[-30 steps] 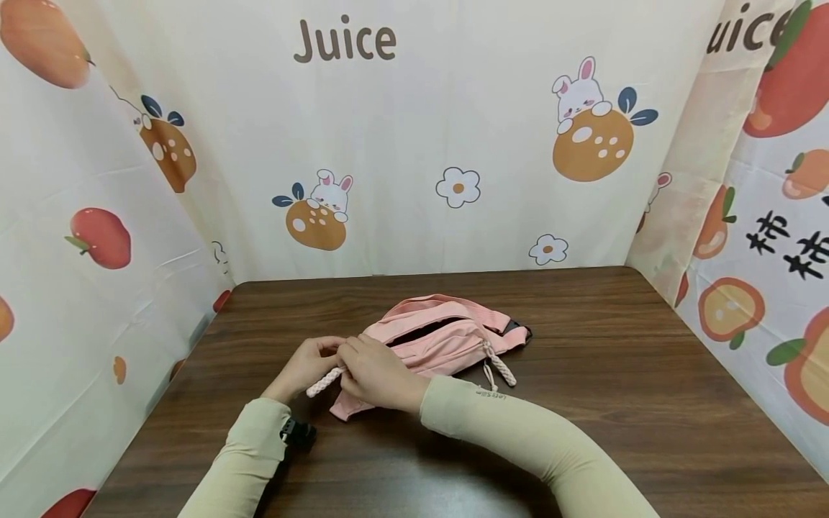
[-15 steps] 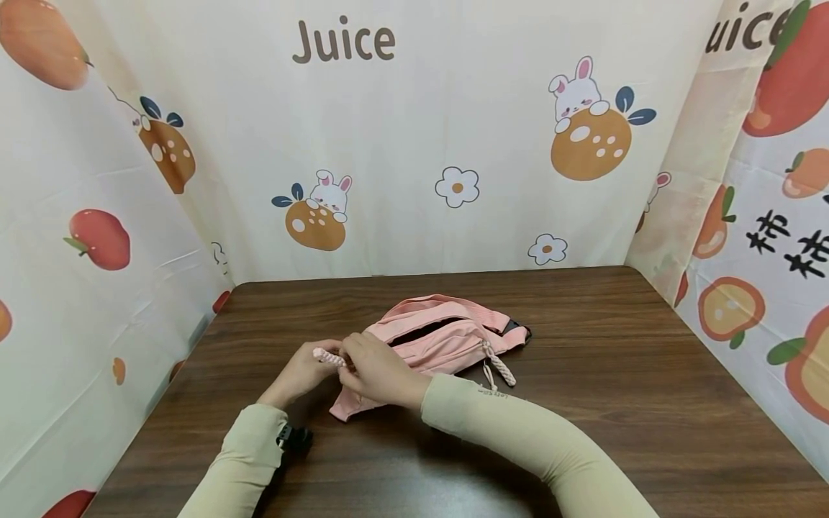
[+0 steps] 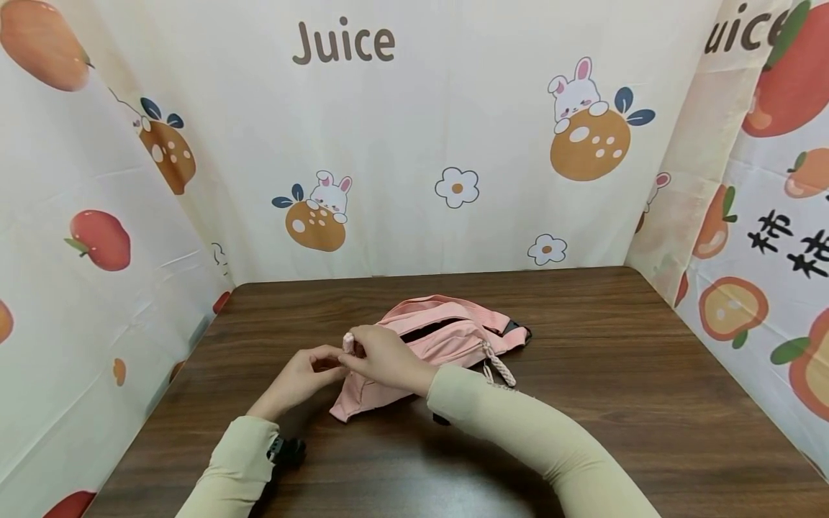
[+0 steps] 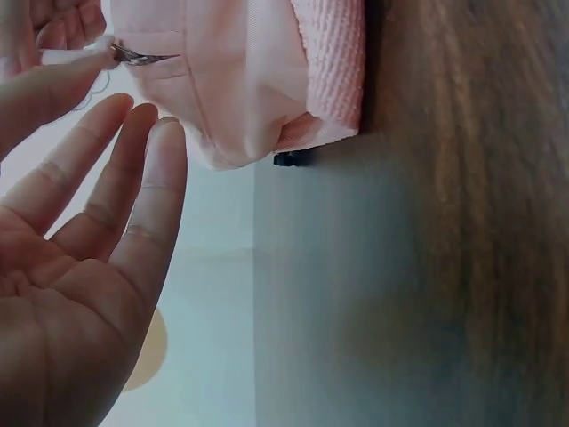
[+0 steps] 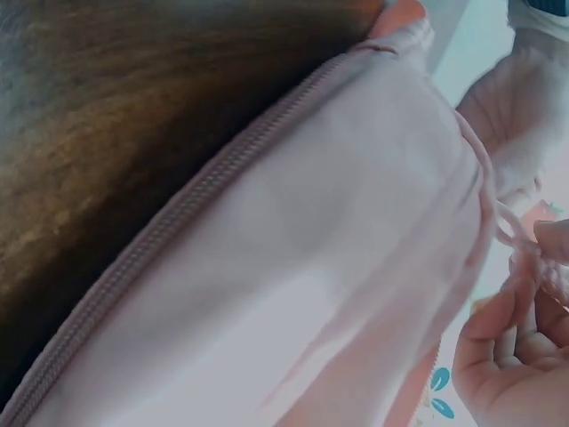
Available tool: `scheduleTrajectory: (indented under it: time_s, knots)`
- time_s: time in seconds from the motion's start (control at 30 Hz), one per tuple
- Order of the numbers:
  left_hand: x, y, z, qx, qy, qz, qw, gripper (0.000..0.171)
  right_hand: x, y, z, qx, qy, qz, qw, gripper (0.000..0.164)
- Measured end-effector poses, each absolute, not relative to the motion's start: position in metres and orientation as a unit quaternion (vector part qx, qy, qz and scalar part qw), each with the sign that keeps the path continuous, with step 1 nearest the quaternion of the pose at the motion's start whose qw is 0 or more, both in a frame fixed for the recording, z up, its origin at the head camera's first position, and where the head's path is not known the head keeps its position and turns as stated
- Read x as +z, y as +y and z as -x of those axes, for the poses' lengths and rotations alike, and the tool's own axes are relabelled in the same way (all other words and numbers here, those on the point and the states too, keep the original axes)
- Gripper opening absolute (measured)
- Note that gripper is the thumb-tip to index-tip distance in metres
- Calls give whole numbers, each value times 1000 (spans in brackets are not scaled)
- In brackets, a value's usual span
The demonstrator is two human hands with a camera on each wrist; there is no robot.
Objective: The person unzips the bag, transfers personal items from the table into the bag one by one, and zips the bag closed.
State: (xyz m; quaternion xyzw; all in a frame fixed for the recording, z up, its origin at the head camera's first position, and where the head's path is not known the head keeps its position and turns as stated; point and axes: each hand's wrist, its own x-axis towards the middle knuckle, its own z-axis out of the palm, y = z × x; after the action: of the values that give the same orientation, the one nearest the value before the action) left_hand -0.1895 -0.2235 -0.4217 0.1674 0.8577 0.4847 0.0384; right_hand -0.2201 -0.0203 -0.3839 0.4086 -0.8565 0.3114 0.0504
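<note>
A pink waist bag (image 3: 447, 345) lies on the table with its main zip gaping dark. At its left end, my right hand (image 3: 391, 360) pinches a braided, pale pink zip pull (image 3: 348, 344), whose tip points up. In the right wrist view the thumb and finger of that hand (image 5: 520, 356) close on the cord. My left hand (image 3: 301, 378) reaches in from the left, its fingertips meeting the right hand's. The left wrist view shows this hand (image 4: 98, 249) with several straight fingers; its uppermost digit ends at a metal zip slider (image 4: 142, 56). Whether it grips anything is partly hidden.
Another braided pull (image 3: 499, 365) hangs at the bag's right end, and a black buckle (image 3: 514, 329) shows on the strap. The dark wooden table (image 3: 583, 432) is bounded by printed curtains (image 3: 401, 129) at the back and both sides.
The braided pull has swung from pointing down and left to standing upright. My right hand has shifted slightly up; my left hand has drawn back a little to the left.
</note>
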Motion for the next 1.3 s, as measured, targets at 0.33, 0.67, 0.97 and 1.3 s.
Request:
scheduleTrajectory:
  time_s: [0.33,0.67,0.97,1.3]
  knots:
    - [-423,-210,182,484,858,-170,15,23,-367,-12,220,407,-840,-358,-7,7]
    - [-424,-205,181,470,868,-157,-13,18,-368,-7,223,454,-817,-355,-25,5]
    - [-427,-203,183,425,887,-174,-48,9,-370,-3,225,465,-811,-355,-26,8]
    - [-426,-202,182,408,900,-146,-42,14,-370,10,232,442,-832,-335,-21,8]
